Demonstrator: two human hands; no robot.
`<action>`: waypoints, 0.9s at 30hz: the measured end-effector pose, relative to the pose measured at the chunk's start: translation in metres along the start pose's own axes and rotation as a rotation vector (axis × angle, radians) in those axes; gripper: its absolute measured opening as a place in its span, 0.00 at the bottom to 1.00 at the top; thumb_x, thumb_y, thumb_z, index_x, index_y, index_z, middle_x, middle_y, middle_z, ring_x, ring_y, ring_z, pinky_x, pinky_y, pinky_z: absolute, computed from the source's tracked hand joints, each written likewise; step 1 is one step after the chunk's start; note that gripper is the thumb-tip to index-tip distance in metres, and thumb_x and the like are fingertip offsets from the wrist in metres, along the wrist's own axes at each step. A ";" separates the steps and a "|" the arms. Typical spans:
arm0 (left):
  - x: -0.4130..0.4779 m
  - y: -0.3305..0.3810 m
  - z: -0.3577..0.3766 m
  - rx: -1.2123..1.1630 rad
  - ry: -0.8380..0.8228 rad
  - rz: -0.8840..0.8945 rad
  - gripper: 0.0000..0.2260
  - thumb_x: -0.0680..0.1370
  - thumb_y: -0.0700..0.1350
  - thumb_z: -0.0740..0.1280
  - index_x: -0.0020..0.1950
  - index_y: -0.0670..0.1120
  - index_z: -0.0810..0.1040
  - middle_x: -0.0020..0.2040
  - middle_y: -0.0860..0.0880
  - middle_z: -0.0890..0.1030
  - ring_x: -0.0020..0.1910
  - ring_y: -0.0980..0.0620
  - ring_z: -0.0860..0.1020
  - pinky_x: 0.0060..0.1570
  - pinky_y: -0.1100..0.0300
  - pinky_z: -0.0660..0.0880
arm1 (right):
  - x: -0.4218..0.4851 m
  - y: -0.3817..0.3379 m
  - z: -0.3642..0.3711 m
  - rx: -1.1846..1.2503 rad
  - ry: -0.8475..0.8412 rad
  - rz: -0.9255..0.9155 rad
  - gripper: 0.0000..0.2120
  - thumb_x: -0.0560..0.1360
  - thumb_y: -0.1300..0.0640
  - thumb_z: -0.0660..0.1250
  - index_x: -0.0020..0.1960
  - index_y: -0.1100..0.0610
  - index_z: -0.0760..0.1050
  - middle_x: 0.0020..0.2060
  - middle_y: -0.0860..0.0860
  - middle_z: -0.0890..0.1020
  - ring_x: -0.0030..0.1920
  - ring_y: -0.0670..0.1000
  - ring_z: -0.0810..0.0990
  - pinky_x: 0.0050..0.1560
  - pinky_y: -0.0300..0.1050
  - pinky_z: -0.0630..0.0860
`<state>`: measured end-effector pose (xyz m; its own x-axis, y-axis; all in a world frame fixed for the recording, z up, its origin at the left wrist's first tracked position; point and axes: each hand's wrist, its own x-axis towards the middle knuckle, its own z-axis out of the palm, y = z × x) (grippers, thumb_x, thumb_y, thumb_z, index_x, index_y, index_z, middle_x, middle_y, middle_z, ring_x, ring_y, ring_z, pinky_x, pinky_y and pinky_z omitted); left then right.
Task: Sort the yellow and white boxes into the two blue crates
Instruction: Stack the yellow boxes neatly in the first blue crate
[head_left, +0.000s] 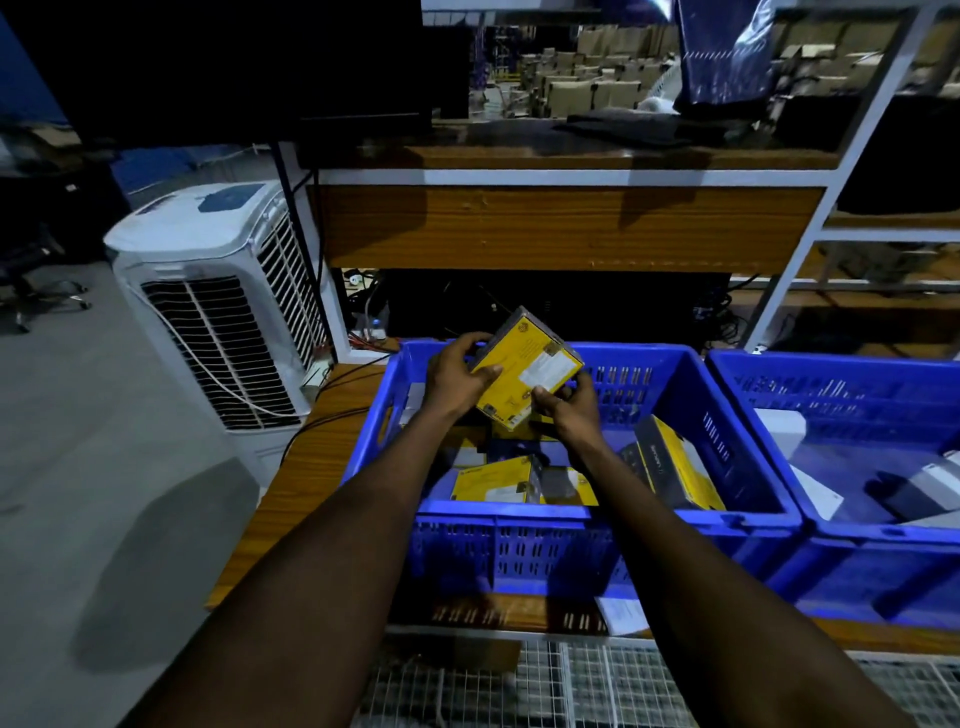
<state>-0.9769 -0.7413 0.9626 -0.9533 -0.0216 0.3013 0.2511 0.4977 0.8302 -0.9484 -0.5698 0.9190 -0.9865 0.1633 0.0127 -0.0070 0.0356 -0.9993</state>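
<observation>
I hold a yellow box (524, 371) tilted above the left blue crate (571, 519). My left hand (457, 376) grips its left edge and my right hand (563, 410) grips its lower right corner. Inside that crate lie more yellow boxes (491, 483), one of them (675, 467) leaning against the right wall. The right blue crate (841, 540) holds white and grey boxes (779, 431). Both forearms reach over the crate's front wall.
The crates stand on a wooden table (291, 499). A white air cooler (218, 306) stands on the floor to the left. A shelf unit with a wooden panel (566, 228) rises behind the crates. A wire mesh (571, 686) lies below the table's front edge.
</observation>
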 end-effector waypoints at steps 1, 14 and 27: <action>0.000 -0.002 -0.002 0.014 -0.008 0.003 0.20 0.73 0.40 0.74 0.64 0.45 0.77 0.56 0.45 0.80 0.55 0.47 0.78 0.51 0.53 0.77 | 0.000 0.001 0.001 -0.016 0.013 -0.001 0.29 0.77 0.61 0.69 0.74 0.58 0.59 0.61 0.60 0.77 0.54 0.61 0.81 0.48 0.60 0.81; -0.013 -0.043 -0.031 0.303 0.005 0.052 0.23 0.69 0.44 0.77 0.64 0.48 0.79 0.58 0.45 0.81 0.57 0.44 0.79 0.55 0.50 0.77 | 0.001 0.000 0.028 -0.514 -0.054 -0.194 0.19 0.77 0.59 0.69 0.68 0.55 0.72 0.61 0.55 0.79 0.56 0.60 0.80 0.55 0.59 0.77; -0.021 -0.053 -0.026 0.722 -0.162 0.082 0.23 0.71 0.39 0.71 0.66 0.50 0.76 0.63 0.46 0.78 0.61 0.42 0.76 0.59 0.51 0.73 | 0.014 0.012 0.045 -0.797 -0.250 -0.077 0.21 0.74 0.67 0.69 0.65 0.60 0.69 0.56 0.62 0.81 0.57 0.62 0.79 0.52 0.54 0.76</action>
<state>-0.9654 -0.7898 0.9245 -0.9632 0.1402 0.2295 0.2027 0.9393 0.2768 -0.9695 -0.6111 0.9055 -0.9959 -0.0881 -0.0220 -0.0506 0.7393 -0.6714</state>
